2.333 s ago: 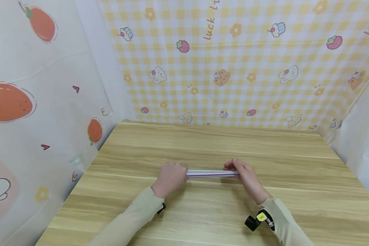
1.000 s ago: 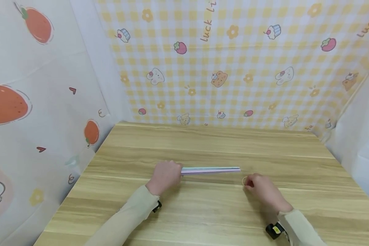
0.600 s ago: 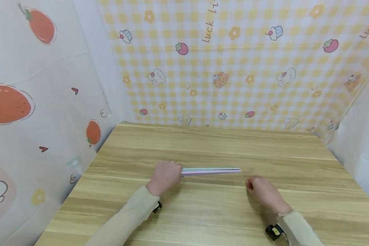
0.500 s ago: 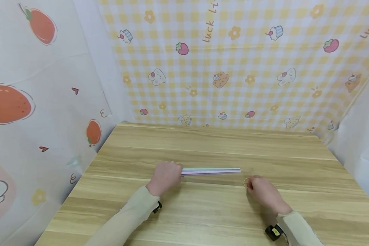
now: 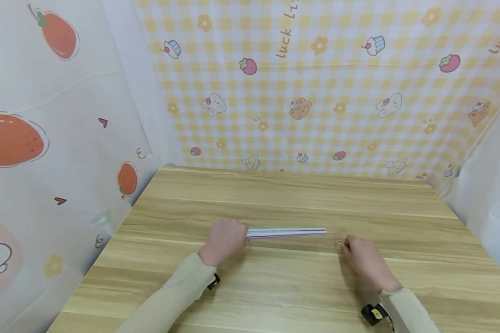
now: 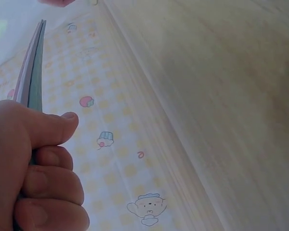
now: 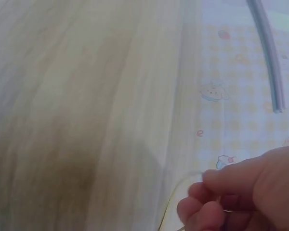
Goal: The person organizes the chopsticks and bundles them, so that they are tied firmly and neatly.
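Observation:
My left hand (image 5: 223, 241) grips one end of a bundle of long, thin pastel sticks (image 5: 285, 233) in mint, lilac and purple. In the left wrist view the fingers curl fully round the sticks (image 6: 34, 79), which stick out past the thumb. The bundle lies sideways above the table, its free end towards my right hand (image 5: 365, 260). A little apart from that end, my right hand pinches a thin yellow rubber band (image 5: 338, 243). In the right wrist view the rubber band (image 7: 170, 196) hangs as a loop from the thumb and fingertips.
Beneath both hands is a wood-grain table (image 5: 275, 296). A yellow checked cloth (image 5: 271, 92) backs its far edge, and a white printed cloth (image 5: 87, 88) borders the left side. Each wrist wears a small black camera (image 5: 372, 314).
My right hand has left the bundle's right end and moved right and nearer, now pinching the rubber band. Most recently it shifted slightly further right. The left hand keeps its grip.

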`<control>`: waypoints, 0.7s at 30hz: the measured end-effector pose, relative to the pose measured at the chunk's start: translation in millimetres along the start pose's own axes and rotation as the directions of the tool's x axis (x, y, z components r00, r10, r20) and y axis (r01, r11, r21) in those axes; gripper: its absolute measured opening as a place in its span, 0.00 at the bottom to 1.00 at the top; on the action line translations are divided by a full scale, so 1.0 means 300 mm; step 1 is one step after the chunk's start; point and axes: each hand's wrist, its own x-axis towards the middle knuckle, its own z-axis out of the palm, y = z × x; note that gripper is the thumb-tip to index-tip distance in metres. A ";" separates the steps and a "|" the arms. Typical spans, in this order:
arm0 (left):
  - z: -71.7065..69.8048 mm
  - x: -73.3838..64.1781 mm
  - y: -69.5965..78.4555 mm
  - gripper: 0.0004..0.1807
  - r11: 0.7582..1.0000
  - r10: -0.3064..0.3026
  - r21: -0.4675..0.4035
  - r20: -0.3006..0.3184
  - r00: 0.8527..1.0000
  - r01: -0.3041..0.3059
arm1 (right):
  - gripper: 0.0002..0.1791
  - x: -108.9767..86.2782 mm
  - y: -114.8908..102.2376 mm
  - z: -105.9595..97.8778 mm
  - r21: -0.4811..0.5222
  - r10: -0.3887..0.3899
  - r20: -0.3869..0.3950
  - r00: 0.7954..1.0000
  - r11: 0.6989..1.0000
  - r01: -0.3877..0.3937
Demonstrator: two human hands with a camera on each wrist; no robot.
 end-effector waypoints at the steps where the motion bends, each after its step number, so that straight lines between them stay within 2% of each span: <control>1: 0.001 -0.001 0.000 0.18 1.000 0.003 0.006 -0.006 1.000 -0.003 | 0.06 0.001 -0.002 -0.002 0.006 -0.002 -0.016 1.000 1.000 0.002; 5: 0.005 -0.003 0.003 0.19 1.000 0.003 0.010 -0.010 1.000 -0.003 | 0.07 0.009 -0.015 -0.005 0.044 -0.016 -0.084 0.996 0.999 0.020; 13: 0.012 -0.007 0.011 0.18 1.000 0.013 -0.015 -0.015 1.000 -0.013 | 0.12 0.014 -0.072 -0.010 0.206 -0.020 -0.221 0.975 0.976 0.066; 18: 0.013 -0.007 0.014 0.18 0.999 0.013 -0.031 -0.007 1.000 -0.013 | 0.10 0.006 -0.113 -0.016 0.217 -0.056 -0.302 0.952 0.968 0.126; 21: 0.013 -0.007 0.015 0.17 0.999 0.011 -0.039 0.008 1.000 -0.010 | 0.08 0.003 -0.134 -0.018 0.217 -0.073 -0.322 0.944 0.965 0.148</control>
